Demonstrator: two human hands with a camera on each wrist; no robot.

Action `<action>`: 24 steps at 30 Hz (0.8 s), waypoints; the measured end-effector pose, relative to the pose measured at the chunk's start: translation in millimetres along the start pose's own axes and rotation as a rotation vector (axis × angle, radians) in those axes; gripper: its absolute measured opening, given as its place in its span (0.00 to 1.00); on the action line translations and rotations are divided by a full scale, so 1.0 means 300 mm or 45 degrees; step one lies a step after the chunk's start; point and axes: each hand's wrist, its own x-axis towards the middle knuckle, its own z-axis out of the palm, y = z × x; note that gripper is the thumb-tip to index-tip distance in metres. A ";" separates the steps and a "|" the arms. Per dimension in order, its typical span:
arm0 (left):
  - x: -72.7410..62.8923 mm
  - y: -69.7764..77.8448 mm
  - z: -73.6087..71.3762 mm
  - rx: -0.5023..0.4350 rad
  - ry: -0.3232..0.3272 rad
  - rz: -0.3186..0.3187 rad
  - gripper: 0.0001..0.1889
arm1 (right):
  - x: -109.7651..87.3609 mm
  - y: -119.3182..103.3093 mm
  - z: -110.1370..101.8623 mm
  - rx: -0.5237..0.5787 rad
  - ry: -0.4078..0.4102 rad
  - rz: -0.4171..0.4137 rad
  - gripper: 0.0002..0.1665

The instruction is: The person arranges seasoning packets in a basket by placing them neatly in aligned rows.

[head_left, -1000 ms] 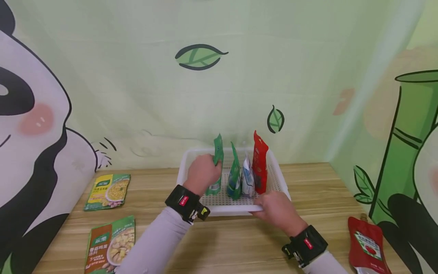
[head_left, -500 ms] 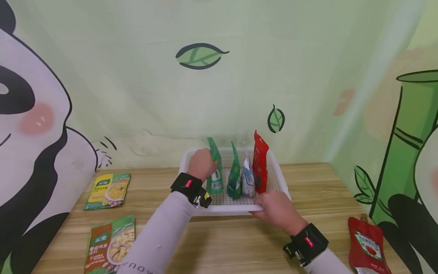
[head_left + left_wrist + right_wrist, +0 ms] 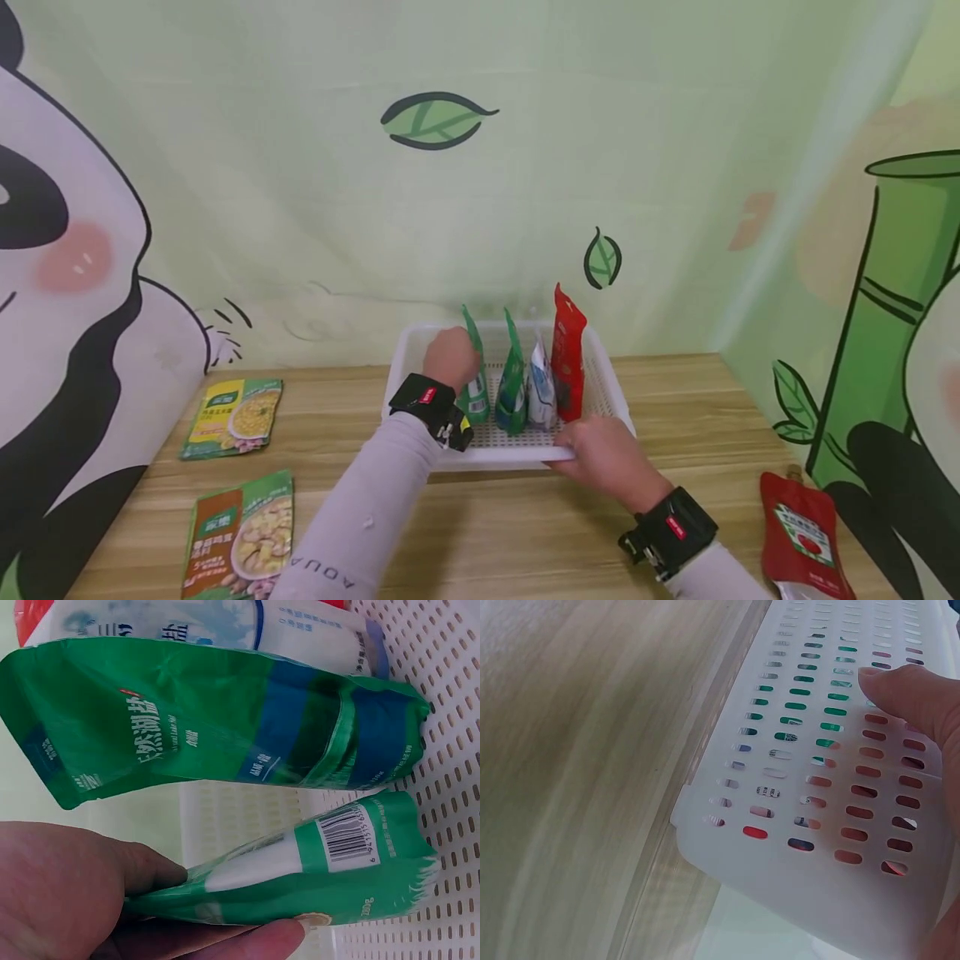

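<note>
My left hand (image 3: 450,358) pinches a green pouch with a barcode (image 3: 315,862) between thumb and fingers, its lower end down on the floor of the white perforated basket (image 3: 495,456). Beside it a green bag of salt (image 3: 187,720) stands upright, apart from the pinched pouch. Further right come a white-and-blue bag (image 3: 542,387) and a tall red bag (image 3: 568,354), also upright. My right hand (image 3: 603,462) grips the basket's front rim near the right corner; its thumb lies on the outer wall in the right wrist view.
A yellow-green food packet (image 3: 232,418) and a brown-green packet (image 3: 240,537) lie flat on the wooden table (image 3: 510,542) at left. A red spouted pouch (image 3: 806,533) lies at right. A printed cloth backdrop (image 3: 337,208) rises close behind the basket.
My left hand has moved slightly right and lower with the green pouch, which now stands closer to the neighbouring salt bag. The right hand keeps its hold on the basket rim.
</note>
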 end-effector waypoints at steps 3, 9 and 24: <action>-0.001 0.000 0.004 -0.005 0.016 0.018 0.09 | 0.002 0.000 0.000 0.010 -0.005 0.002 0.17; -0.012 0.008 0.002 -0.031 -0.012 0.053 0.11 | 0.001 -0.002 0.001 0.009 -0.010 0.003 0.16; -0.042 0.035 -0.004 -0.094 -0.308 -0.059 0.09 | 0.000 -0.007 -0.008 0.020 -0.023 0.022 0.18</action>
